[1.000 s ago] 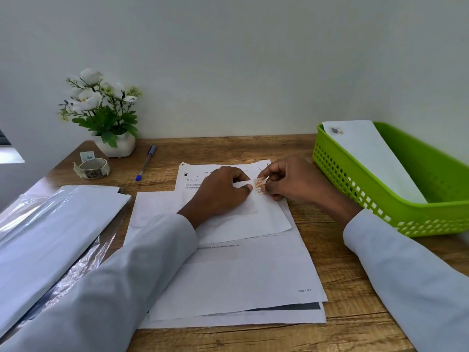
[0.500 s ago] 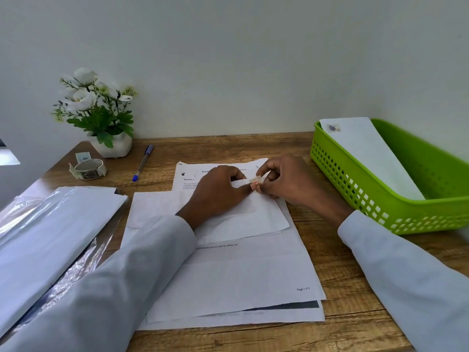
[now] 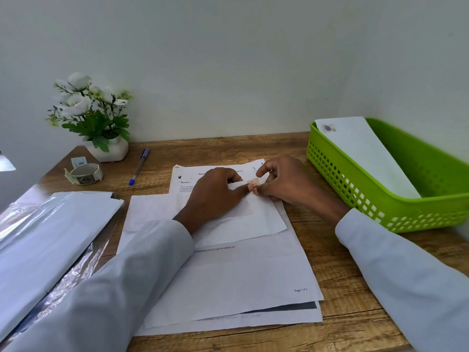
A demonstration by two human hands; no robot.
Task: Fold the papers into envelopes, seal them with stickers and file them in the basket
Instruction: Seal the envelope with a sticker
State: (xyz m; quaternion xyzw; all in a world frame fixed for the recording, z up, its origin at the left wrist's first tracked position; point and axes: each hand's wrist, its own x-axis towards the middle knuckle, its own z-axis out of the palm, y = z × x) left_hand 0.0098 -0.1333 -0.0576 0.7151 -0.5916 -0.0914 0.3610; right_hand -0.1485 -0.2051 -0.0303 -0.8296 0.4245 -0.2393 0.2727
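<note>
A folded white paper envelope (image 3: 264, 219) lies on a stack of printed sheets (image 3: 241, 275) in the middle of the wooden desk. My left hand (image 3: 215, 194) presses flat on the envelope, its forefinger at the flap's edge. My right hand (image 3: 284, 181) pinches a small orange-and-white sticker (image 3: 253, 184) at that same edge, touching the paper. A green plastic basket (image 3: 368, 196) stands at the right with one sealed white envelope (image 3: 363, 153) leaning inside it. A sticker roll (image 3: 85, 174) sits at the far left.
A potted white flower (image 3: 94, 118) stands at the back left against the wall. A blue pen (image 3: 139, 166) lies beside it. A plastic-wrapped pack of paper (image 3: 45, 245) covers the desk's left side.
My right hand has brought the sticker down from a tilted hold onto the envelope flap edge. My left hand has stayed pressed on the envelope.
</note>
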